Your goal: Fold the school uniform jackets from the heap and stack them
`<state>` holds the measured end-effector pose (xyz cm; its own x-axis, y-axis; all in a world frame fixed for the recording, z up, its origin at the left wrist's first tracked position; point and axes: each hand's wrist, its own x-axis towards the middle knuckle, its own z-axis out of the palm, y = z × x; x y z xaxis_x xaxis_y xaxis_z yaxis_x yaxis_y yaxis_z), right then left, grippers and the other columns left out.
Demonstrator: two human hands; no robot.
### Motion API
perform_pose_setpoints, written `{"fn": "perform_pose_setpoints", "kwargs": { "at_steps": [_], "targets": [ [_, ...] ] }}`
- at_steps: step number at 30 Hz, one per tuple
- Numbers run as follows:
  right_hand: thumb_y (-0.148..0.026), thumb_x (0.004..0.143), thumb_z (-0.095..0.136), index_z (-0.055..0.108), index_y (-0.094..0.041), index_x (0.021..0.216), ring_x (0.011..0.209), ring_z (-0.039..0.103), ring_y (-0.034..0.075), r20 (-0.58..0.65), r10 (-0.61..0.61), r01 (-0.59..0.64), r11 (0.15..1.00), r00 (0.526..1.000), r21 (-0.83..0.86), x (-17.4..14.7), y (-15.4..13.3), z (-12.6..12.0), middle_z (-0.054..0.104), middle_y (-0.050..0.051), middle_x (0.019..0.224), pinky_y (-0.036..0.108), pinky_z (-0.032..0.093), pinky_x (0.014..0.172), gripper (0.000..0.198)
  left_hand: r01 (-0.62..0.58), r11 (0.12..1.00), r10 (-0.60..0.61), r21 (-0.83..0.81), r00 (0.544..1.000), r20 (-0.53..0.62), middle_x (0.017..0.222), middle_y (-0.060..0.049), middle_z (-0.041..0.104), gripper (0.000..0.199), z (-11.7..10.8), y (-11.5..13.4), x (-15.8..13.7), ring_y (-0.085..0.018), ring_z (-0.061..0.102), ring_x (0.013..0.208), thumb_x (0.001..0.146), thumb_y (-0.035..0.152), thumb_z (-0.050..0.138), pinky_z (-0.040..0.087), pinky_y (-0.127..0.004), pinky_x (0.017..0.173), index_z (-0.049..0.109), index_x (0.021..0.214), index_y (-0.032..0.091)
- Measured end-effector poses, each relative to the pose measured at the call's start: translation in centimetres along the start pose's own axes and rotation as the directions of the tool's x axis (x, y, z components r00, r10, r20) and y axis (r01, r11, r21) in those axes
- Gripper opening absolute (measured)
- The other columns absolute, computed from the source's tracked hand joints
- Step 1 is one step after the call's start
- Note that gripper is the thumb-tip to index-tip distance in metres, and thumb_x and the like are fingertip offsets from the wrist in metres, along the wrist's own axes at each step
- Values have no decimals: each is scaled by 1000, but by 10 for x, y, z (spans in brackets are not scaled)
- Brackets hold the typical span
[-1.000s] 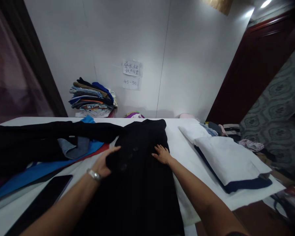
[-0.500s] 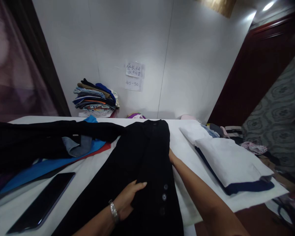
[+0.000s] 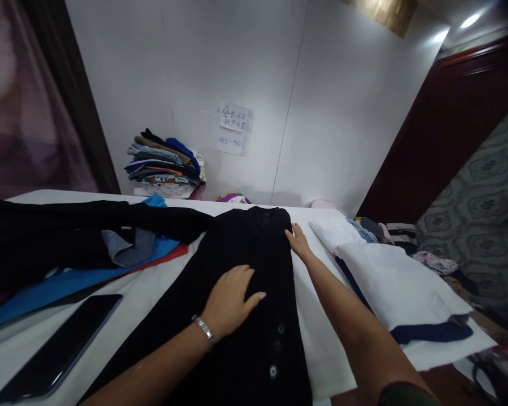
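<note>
A long black coat (image 3: 245, 316) with buttons down its lower right part lies on a white-covered table (image 3: 322, 344), collar at the far end. On the middle of the coat rests my left hand (image 3: 231, 296), palm down and open, thumb apart from the fingers, a silver band on the wrist. My right hand (image 3: 298, 241) is at the coat's right edge near the shoulder, its thumb and fingers apart, touching the cloth. The coat's left sleeve (image 3: 173, 220) stretches out over a heap of clothes.
At left are a blue garment (image 3: 80, 287) and a dark phone (image 3: 59, 349). Folded clothes (image 3: 165, 163) stand stacked by the wall. A white cloth (image 3: 389, 282) over a navy garment (image 3: 432, 331) lies at right. More clothes (image 3: 436, 259) are piled beyond the table.
My right hand has moved up the coat's right edge to near the shoulder. My left hand has shifted slightly forward and now lies flatter, with fingers spread on the coat.
</note>
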<state>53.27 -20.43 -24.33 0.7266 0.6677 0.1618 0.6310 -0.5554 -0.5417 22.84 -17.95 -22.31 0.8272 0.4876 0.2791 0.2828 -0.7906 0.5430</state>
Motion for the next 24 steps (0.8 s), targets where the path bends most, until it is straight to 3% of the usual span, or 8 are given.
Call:
{"fn": "perform_pose_setpoints", "kwargs": {
  "at_steps": [3,5,8,11,17,24],
  "targets": [
    [-45,90,35,22,-11,146,142,6,23,40,-14,17,996,999,-82,22,-15,6,13,10,155,37,13,113,67,-240,969,231,49,962,146,149,-11,33,65,33,6,3,-29,24,139,79,52,57,15,-51,114,45,134,22],
    [-47,89,38,21,-12,146,142,4,26,66,0,9,991,998,-131,37,-22,12,12,11,155,43,12,112,69,-284,956,262,69,937,230,150,-12,29,68,54,6,-3,-29,20,140,80,53,54,15,-53,114,39,139,21],
    [-51,89,38,18,-9,146,142,0,28,85,31,-15,982,996,-190,56,-26,23,10,14,154,50,5,111,74,-267,959,239,89,940,245,151,-12,27,68,73,1,-13,-29,18,140,84,52,49,17,-55,113,34,141,20],
    [-57,88,34,16,-7,147,142,-4,28,117,63,-35,974,991,-223,70,-21,40,7,16,155,51,1,111,79,-258,961,235,100,952,197,151,-11,26,68,79,-3,-16,-30,19,140,83,48,53,21,-57,112,32,142,22],
    [-63,87,26,12,-7,147,141,10,27,252,128,-72,973,959,-219,80,0,74,8,15,154,47,17,110,84,-274,954,247,123,948,199,149,-13,28,67,86,-8,-10,-32,21,138,82,43,56,25,-60,109,34,142,20],
    [-61,88,29,16,-7,147,140,15,27,274,134,-70,970,952,-231,83,2,68,12,16,154,43,20,109,81,-286,950,250,127,937,242,149,-14,27,66,89,-12,-7,-33,20,138,84,45,51,25,-60,109,34,142,18]
  ]
}}
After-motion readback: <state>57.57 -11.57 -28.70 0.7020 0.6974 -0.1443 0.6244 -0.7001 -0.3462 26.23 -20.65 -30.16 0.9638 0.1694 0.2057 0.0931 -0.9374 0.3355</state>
